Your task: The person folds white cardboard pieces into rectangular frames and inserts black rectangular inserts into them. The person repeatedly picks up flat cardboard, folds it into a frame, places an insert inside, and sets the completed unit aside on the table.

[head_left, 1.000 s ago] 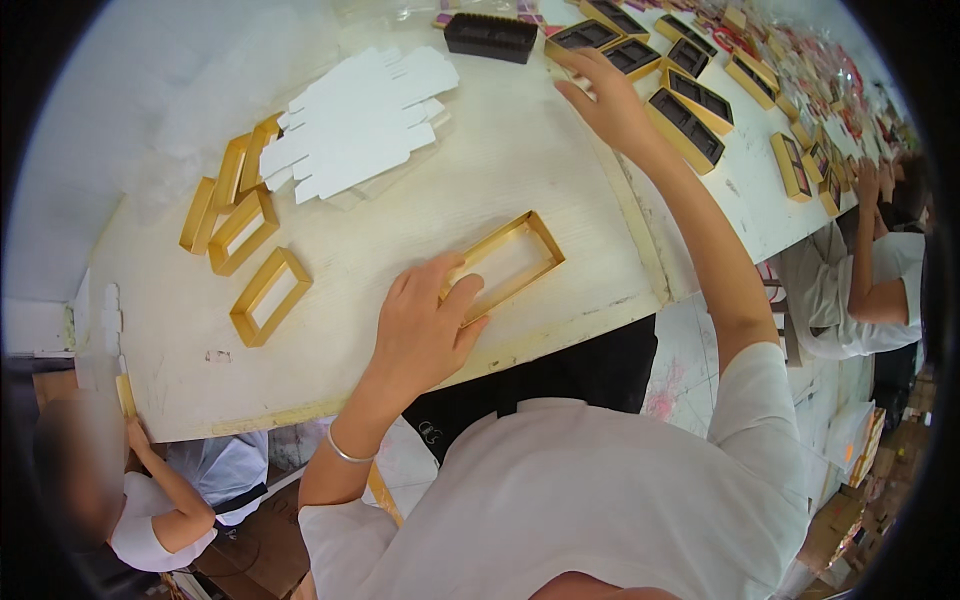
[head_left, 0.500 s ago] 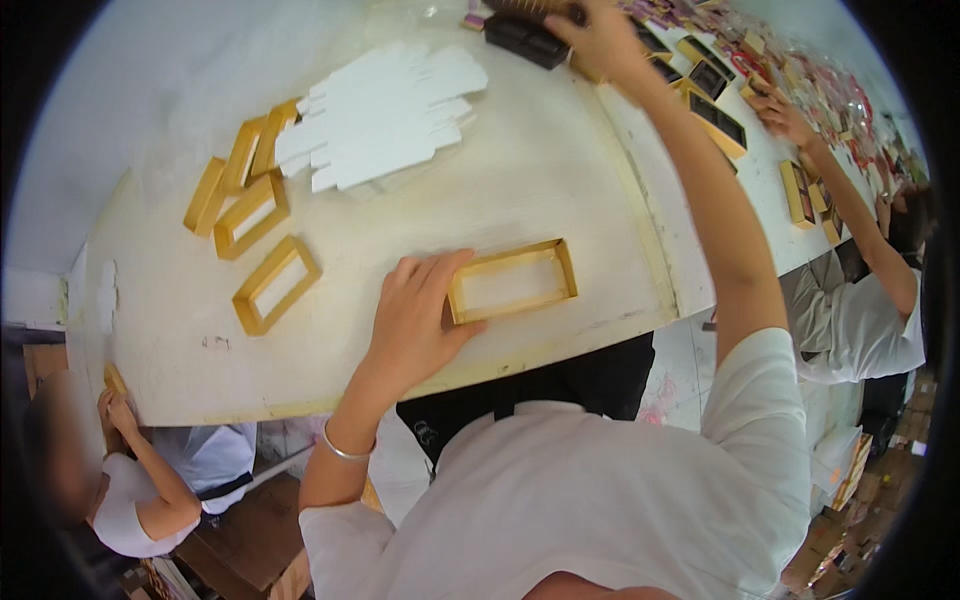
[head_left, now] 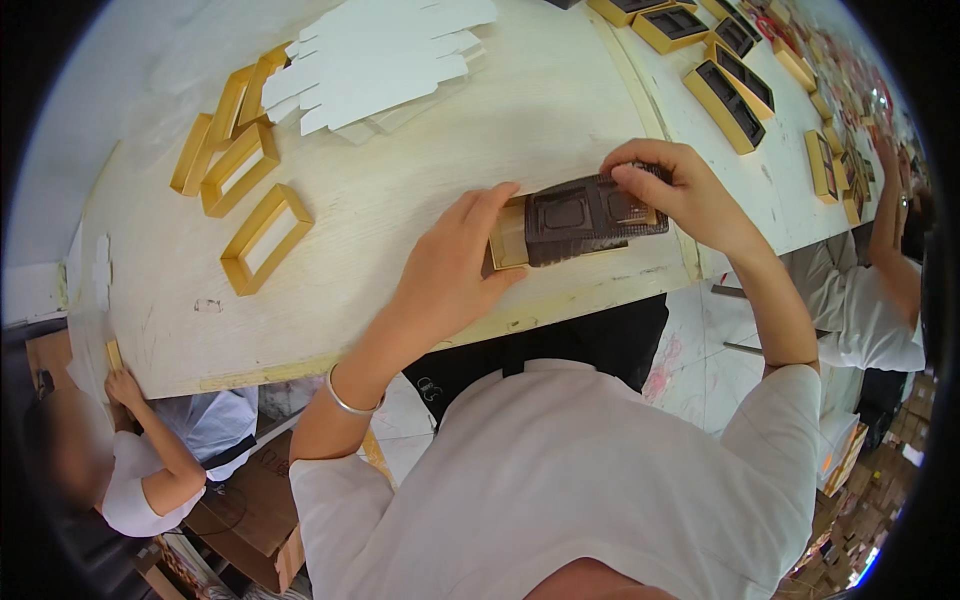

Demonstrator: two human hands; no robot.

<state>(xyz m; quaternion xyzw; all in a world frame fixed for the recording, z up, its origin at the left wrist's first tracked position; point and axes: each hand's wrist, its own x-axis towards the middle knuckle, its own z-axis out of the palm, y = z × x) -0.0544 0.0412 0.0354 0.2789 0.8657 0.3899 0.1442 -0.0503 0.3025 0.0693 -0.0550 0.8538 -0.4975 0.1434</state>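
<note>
Whereas half a second earlier the right hand (head_left: pixel 682 195) is out at the far side of the table (head_left: pixel 390 185), we now find it back before the wearer, its thumb and fingers closed on the right end of a dark brown tray (head_left: pixel 565 212). We note the tray lies over the gold frame (head_left: pixel 508 235), covering most of the opening previously bare; we cannot tell how deep it sits. The left hand (head_left: pixel 440 265) keeps its grip, thumb and fingers spanning the frame's left end.
</note>
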